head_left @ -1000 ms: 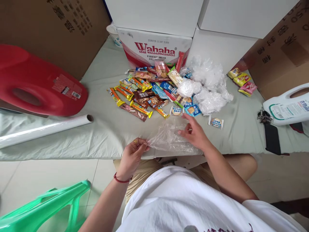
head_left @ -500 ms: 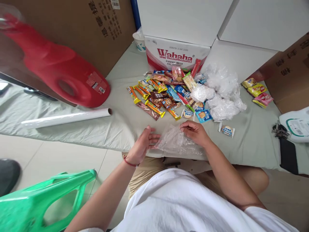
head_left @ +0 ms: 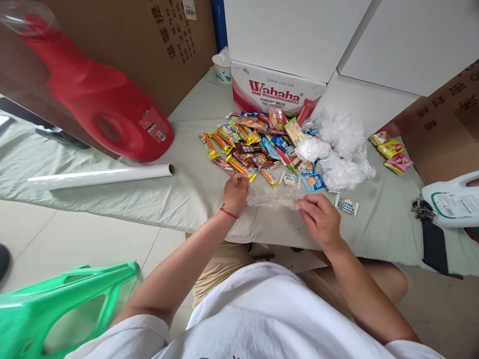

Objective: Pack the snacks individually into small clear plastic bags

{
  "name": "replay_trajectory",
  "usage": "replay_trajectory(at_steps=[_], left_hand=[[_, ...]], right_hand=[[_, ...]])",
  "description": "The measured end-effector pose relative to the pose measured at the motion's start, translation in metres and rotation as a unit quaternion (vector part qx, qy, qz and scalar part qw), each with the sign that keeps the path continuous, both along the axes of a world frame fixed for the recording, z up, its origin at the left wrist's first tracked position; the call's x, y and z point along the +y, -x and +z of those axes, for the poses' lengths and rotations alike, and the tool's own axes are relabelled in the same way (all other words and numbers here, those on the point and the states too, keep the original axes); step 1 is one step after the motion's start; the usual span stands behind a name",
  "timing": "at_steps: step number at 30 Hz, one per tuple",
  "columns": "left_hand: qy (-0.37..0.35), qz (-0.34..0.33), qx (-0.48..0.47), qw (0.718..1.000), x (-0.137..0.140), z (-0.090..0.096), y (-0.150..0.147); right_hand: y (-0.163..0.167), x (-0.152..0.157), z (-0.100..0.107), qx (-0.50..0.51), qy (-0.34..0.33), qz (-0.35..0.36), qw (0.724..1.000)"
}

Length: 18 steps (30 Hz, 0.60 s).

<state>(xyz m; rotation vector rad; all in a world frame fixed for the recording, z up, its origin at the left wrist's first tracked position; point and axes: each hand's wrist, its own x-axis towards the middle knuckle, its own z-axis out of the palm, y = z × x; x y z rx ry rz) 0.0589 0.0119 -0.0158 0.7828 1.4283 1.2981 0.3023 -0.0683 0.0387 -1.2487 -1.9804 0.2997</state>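
A sheet of clear plastic film is stretched sideways between my two hands, low over the cloth near the table's front edge. My left hand, with a red cord at the wrist, is closed on the film's left end. Its right end is pinched in my right hand. Just beyond the film lies a heap of wrapped snacks, with orange, brown and blue packets. A small snack packet rests alone to the right of my right hand.
Crumpled clear plastic is piled right of the snacks. Behind stands a Wahaha carton. At left are a white roll and a large red bottle; a green stool is below. A white jug stands right.
My left hand has gone from open fingers to a closed grip on the film. Both hands have moved forward slightly, and the film is now pulled into a narrower band between them.
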Motion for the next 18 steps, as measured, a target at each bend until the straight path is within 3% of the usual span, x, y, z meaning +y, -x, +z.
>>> replay_trajectory(at_steps=[2, 4, 9, 12, 15, 18], left_hand=[[-0.009, 0.056, -0.008, 0.998, -0.005, 0.001, 0.009], [-0.011, 0.1, -0.033, 0.994, -0.019, 0.001, 0.018], [0.061, 0.099, -0.101, 0.988, -0.072, 0.002, 0.033], [0.102, 0.08, -0.12, 0.984, -0.093, 0.005, 0.034], [0.117, 0.061, -0.12, 0.984, -0.106, 0.006, 0.034], [0.115, 0.032, -0.086, 0.989, -0.122, 0.002, 0.039]], right_hand=[[-0.005, -0.026, -0.008, -0.045, -0.035, 0.01, 0.998], [-0.01, -0.053, -0.023, -0.072, -0.028, 0.039, 0.996], [-0.022, -0.098, -0.055, -0.037, 0.105, 0.055, 0.992], [-0.027, -0.088, -0.055, 0.039, 0.14, -0.036, 0.989], [-0.02, -0.053, -0.05, 0.055, 0.142, -0.117, 0.981], [-0.001, -0.016, -0.048, 0.012, 0.161, -0.079, 0.984]])
